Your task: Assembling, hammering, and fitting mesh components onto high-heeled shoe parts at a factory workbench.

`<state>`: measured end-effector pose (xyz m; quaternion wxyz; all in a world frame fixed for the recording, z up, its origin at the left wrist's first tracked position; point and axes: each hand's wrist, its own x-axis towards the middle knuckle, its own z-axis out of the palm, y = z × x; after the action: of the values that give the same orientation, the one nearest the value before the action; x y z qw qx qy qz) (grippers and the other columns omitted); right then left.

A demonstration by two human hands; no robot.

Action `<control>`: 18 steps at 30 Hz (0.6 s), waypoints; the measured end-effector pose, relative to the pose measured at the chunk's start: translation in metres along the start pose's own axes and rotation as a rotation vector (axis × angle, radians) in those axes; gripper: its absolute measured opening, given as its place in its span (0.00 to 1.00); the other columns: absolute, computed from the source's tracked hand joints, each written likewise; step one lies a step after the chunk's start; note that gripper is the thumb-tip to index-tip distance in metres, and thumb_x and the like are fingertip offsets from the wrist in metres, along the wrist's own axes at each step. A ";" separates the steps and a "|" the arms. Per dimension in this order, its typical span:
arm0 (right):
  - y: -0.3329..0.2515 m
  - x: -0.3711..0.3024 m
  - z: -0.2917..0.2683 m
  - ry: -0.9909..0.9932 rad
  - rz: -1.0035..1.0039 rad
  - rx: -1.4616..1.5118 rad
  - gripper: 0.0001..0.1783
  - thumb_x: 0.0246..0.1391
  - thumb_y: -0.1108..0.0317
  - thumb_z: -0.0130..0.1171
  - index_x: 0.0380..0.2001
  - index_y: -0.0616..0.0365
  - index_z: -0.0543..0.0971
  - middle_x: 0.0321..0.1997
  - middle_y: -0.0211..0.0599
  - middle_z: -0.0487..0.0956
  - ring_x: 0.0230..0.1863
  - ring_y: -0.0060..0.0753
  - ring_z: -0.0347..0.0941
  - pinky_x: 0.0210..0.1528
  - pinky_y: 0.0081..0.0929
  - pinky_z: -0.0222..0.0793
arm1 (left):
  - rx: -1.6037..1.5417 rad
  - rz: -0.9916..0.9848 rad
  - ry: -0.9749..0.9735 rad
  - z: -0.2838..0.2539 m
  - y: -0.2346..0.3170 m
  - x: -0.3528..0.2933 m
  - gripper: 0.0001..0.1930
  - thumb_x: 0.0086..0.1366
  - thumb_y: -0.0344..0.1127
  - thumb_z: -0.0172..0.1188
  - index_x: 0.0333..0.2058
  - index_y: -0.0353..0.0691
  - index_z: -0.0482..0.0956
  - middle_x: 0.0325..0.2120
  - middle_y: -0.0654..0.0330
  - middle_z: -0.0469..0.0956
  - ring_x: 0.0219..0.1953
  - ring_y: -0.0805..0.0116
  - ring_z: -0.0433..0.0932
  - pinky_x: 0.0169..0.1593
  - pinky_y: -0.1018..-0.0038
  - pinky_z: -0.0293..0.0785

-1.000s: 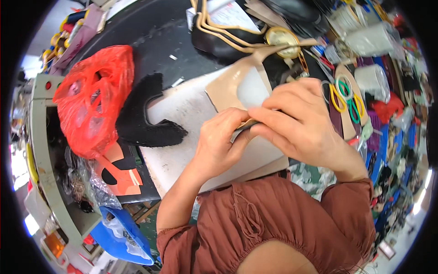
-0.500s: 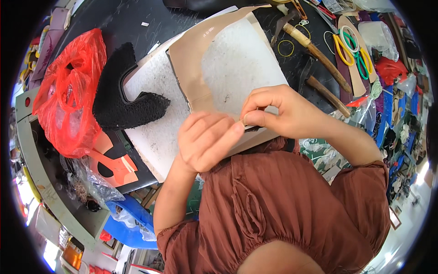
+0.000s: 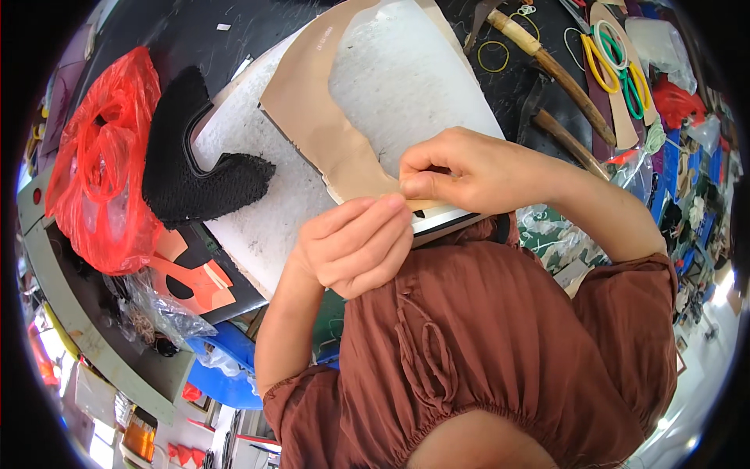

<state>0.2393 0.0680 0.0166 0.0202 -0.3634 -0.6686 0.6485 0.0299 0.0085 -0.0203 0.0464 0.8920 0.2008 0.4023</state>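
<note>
A curved tan leather piece point(image 3: 332, 125) lies over a scuffed white board point(image 3: 234, 223), its narrow end at the board's near edge. My left hand point(image 3: 355, 246) is closed over that end, thumb and fingertips pinched together at the leather's rim. My right hand point(image 3: 461, 168) pinches the same end from the right, its fingertips almost meeting the left ones. A small dark spot shows just beneath the fingertips; what it is I cannot tell. To the left, a black fleecy curved piece point(image 3: 176, 168) rests partly on the board, with neither hand touching it.
A red plastic bag point(image 3: 105, 172) and orange cut-out pieces point(image 3: 191, 277) lie at the left. Hammers with wooden handles point(image 3: 574, 86) and yellow- and green-handled scissors point(image 3: 613, 70) lie at the right. A blue bin point(image 3: 226, 383) stands below the table.
My fingers have drawn lower over the leather's near end, the left thumb and fingers now pinched. The leather's narrow end has swung right. The whole view has shifted slightly.
</note>
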 end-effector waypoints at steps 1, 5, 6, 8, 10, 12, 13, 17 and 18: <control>-0.001 -0.001 -0.003 0.005 -0.004 -0.027 0.09 0.52 0.68 0.55 0.25 0.63 0.73 0.19 0.33 0.68 0.20 0.25 0.59 0.24 0.24 0.58 | -0.032 0.006 0.003 0.002 -0.004 0.003 0.06 0.46 0.27 0.57 0.26 0.39 0.77 0.31 0.58 0.78 0.36 0.62 0.79 0.34 0.75 0.75; -0.010 -0.017 0.000 0.659 -0.612 -0.667 0.09 0.39 0.77 0.62 0.29 0.60 0.77 0.27 0.33 0.73 0.24 0.30 0.67 0.25 0.25 0.64 | -0.093 -0.057 0.100 0.010 -0.012 0.010 0.08 0.43 0.24 0.60 0.26 0.36 0.76 0.31 0.54 0.77 0.30 0.60 0.79 0.27 0.78 0.74; -0.015 -0.023 0.005 0.665 -0.642 -0.595 0.12 0.36 0.78 0.63 0.30 0.60 0.78 0.28 0.33 0.74 0.26 0.32 0.69 0.26 0.25 0.65 | -0.115 -0.075 0.138 0.011 -0.013 0.016 0.08 0.42 0.23 0.60 0.26 0.36 0.76 0.30 0.54 0.77 0.29 0.59 0.79 0.26 0.79 0.74; -0.011 -0.028 0.008 0.645 -0.672 -0.588 0.16 0.32 0.78 0.63 0.31 0.63 0.78 0.29 0.36 0.74 0.28 0.35 0.71 0.27 0.26 0.68 | -0.141 -0.100 0.177 0.013 -0.014 0.023 0.08 0.40 0.21 0.60 0.23 0.36 0.75 0.28 0.56 0.75 0.28 0.59 0.79 0.24 0.79 0.73; -0.008 -0.034 0.008 0.610 -0.675 -0.626 0.18 0.30 0.77 0.62 0.32 0.65 0.77 0.30 0.38 0.74 0.30 0.36 0.72 0.28 0.27 0.70 | -0.157 -0.112 0.184 0.015 -0.012 0.027 0.07 0.39 0.20 0.60 0.19 0.37 0.74 0.25 0.59 0.72 0.27 0.60 0.79 0.22 0.80 0.72; -0.010 -0.040 0.007 0.544 -0.612 -0.706 0.19 0.29 0.75 0.60 0.32 0.67 0.77 0.31 0.39 0.75 0.30 0.36 0.72 0.29 0.28 0.70 | -0.123 -0.071 0.225 0.022 -0.010 0.033 0.06 0.38 0.22 0.60 0.16 0.38 0.72 0.23 0.60 0.69 0.27 0.60 0.79 0.22 0.80 0.71; -0.017 -0.045 0.005 0.502 -0.561 -0.745 0.19 0.28 0.75 0.59 0.32 0.67 0.77 0.31 0.39 0.75 0.31 0.36 0.73 0.29 0.28 0.70 | -0.103 -0.051 0.245 0.024 -0.009 0.035 0.06 0.37 0.23 0.59 0.15 0.39 0.71 0.23 0.61 0.68 0.26 0.60 0.79 0.22 0.80 0.71; -0.029 -0.053 0.004 0.390 -0.436 -0.881 0.19 0.29 0.73 0.57 0.32 0.68 0.76 0.32 0.40 0.74 0.31 0.36 0.73 0.31 0.28 0.71 | -0.077 -0.069 0.097 0.019 -0.004 0.046 0.06 0.33 0.30 0.58 0.14 0.40 0.69 0.23 0.61 0.67 0.27 0.60 0.78 0.22 0.79 0.72; -0.030 -0.054 0.003 0.364 -0.422 -0.911 0.19 0.29 0.72 0.57 0.32 0.68 0.76 0.33 0.40 0.74 0.31 0.36 0.73 0.31 0.28 0.71 | -0.065 -0.062 0.081 0.020 -0.003 0.050 0.07 0.32 0.32 0.57 0.13 0.40 0.69 0.22 0.61 0.67 0.28 0.59 0.78 0.23 0.79 0.72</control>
<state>0.2635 0.0409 0.0663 0.1060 -0.2998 -0.9266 0.2008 0.0727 0.0327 0.0005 0.0798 0.8664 0.2169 0.4426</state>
